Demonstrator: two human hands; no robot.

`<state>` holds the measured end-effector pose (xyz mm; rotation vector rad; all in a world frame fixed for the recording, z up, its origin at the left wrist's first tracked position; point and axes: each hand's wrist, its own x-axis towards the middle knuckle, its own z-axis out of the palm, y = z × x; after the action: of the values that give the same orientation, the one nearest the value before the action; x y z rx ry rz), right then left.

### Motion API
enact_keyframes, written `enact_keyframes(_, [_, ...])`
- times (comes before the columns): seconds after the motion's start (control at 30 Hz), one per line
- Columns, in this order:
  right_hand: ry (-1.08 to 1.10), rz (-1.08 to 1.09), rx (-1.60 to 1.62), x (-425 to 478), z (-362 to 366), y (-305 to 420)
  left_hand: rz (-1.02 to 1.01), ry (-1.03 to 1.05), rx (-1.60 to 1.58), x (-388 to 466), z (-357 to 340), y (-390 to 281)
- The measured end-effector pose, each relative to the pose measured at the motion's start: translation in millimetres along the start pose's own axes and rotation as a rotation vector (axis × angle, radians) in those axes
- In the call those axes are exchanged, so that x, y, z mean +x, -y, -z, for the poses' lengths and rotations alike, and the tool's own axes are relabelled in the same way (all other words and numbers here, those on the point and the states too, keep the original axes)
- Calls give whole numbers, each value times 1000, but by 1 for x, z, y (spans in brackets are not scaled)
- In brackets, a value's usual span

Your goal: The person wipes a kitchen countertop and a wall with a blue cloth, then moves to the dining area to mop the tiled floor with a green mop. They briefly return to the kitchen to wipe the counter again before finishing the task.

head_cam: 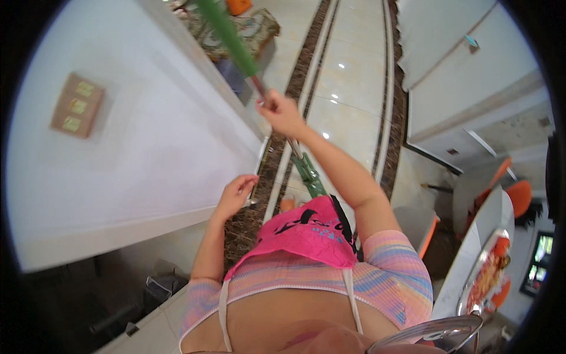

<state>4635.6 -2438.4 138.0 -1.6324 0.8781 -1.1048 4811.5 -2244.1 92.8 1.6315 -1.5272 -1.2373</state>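
Observation:
My right hand (283,114) is closed around the shaft of a long mop-like pole (297,148), just below its green upper sleeve (230,42). The pole slants from the top of the view down toward my feet. At its lower part is a green fitting (309,175), whose end is hidden behind my pink apron (305,225). My left hand (236,194) hangs free near the white wall (168,132), its fingers loosely bent and apart from the pole. I see nothing held in it.
A brown switch panel (77,106) is on the left wall. Glossy tiles (345,79) with dark marble bands (305,57) run ahead. Patterned fabric covers furniture (261,28) beyond the wall. At right are a table (455,265), a tray (464,296) and orange-and-grey chairs (415,225).

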Motion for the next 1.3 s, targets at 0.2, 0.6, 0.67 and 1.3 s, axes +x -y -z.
enact_keyframes(0.2, [-358,49,22,-22,197,91,-59,312,-238,111,-74,-35])
enact_keyframes(0.6, [-366,222,454,-36,409,67,-109,468,-41,234,-316,-81])
enact_keyframes(0.67, [-359,207,497,-32,441,47,-171,381,16,253,-354,-96])
enact_keyframes(1.3, [51,-145,620,179,563,-72,226,65,38,453,-422,-97])
